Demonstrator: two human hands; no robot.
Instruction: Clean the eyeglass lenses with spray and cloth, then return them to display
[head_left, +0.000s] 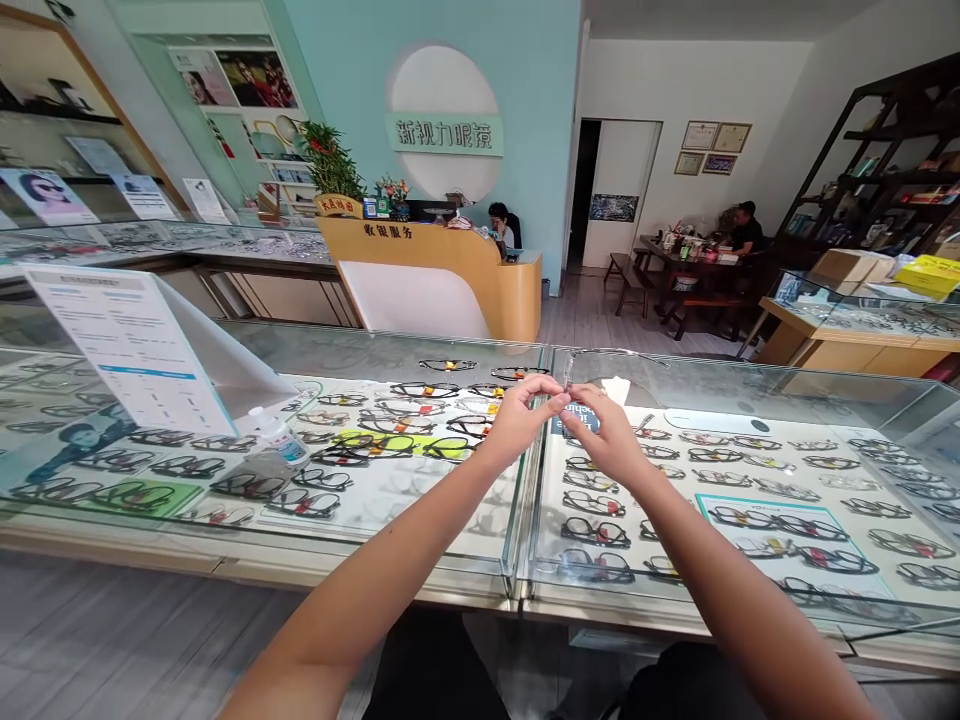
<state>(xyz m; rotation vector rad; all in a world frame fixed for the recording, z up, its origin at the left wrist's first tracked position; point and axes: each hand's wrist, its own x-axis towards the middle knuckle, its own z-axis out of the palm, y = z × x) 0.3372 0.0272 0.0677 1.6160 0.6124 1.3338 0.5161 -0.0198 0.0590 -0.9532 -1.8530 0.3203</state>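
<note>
"What's around your grip?"
"Beneath it, a glass-cased desk (172,556), rows of spectacles (592,502) inside, spread for viewing, I'd say. To its left, a folded sign (150,340), propped for reading."
"And the grip?"
"My left hand (517,415) and right hand (609,432) meet, fingertips pinched nearly closed on apparently clear-framed glasses (568,370), probably steadying them. Leftward below stands a bottle (281,438), contents uncertain."

1 head-worn view, forward-down
</note>
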